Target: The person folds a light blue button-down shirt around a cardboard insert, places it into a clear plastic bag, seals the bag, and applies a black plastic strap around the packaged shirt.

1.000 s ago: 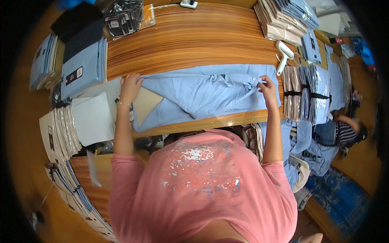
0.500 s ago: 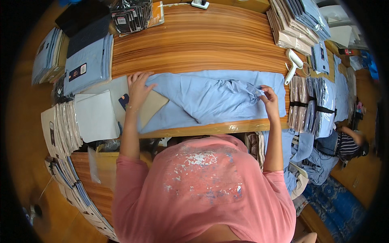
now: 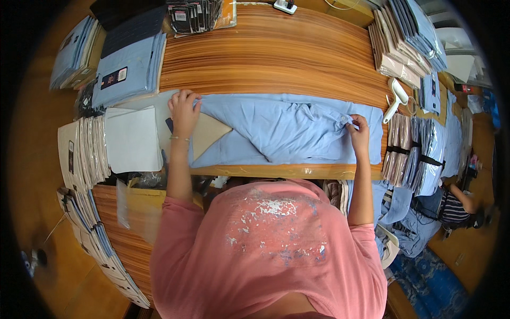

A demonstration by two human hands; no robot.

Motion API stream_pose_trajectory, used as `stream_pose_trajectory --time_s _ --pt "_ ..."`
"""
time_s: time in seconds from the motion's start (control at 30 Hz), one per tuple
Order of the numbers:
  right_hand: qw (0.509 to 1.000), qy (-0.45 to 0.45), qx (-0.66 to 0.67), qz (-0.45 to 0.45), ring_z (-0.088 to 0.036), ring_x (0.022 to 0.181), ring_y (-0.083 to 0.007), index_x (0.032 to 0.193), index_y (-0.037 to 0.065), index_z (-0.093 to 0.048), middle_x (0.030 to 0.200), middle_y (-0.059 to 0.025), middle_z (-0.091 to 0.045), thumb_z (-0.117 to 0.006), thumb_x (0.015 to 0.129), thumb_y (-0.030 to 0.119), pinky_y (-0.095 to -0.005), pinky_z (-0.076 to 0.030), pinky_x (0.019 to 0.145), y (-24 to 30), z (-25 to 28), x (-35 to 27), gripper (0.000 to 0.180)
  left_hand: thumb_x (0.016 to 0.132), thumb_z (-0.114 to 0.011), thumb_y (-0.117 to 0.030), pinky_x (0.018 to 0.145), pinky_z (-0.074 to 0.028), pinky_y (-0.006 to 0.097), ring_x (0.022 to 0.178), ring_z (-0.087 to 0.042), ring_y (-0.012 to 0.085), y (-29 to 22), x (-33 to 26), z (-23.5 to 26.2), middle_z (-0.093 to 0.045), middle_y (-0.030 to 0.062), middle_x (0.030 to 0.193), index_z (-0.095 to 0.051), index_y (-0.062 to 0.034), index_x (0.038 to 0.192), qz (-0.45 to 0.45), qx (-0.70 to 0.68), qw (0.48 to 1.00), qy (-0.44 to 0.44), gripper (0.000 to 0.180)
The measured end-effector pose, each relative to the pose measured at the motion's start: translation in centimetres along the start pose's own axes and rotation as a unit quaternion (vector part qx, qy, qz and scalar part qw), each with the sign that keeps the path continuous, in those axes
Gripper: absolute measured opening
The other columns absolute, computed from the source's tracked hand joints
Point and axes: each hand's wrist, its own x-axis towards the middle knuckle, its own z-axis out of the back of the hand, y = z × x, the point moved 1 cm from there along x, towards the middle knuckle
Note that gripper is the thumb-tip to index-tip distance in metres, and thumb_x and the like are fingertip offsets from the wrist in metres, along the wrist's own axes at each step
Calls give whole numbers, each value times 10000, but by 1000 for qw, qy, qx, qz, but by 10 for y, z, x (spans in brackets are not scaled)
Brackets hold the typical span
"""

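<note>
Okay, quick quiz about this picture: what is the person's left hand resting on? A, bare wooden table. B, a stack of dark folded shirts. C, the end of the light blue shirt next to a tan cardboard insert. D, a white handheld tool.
C: the left hand lies flat on the end of the light blue shirt, right beside the tan cardboard insert, while the right hand pinches the shirt's other end.

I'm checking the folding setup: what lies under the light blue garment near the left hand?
A tan cardboard sheet pokes out from under the light blue garment beside the left hand; how far it reaches beneath the cloth is hidden.
</note>
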Motion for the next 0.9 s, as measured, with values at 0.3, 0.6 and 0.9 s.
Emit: stream_pose_trajectory --time_s 0.3,0.6,0.9 --pt "999 29 -30 5 -519 853 -210 1019 18 -603 1018 -99 -532 -638 722 57 -302 -448 720 3 -12 1 301 790 -645 -247 805 -402 368 900 -531 252 -70 28 -35 -610 55 856 -671 -82 876 29 -53 998 37 188" --pt "998 49 -43 14 -522 826 -232 1027 -5 -601 1024 -126 -544 -640 734 68 -309 -439 746 -6 -13 5 305 903 -523 -155 548 -380 238 575 -479 93 -29 9 -5 -513 19 601 -548 -10 892 169 -422 888 -74 147" --pt "998 7 50 -43 -545 784 -214 1113 26 -578 931 -121 -579 -624 774 92 -310 -450 706 -5 -1 12 348 883 -527 -221 728 -449 330 810 -611 280 -5 -125 87 -618 189 829 -595 30 921 244 -101 916 301 263"
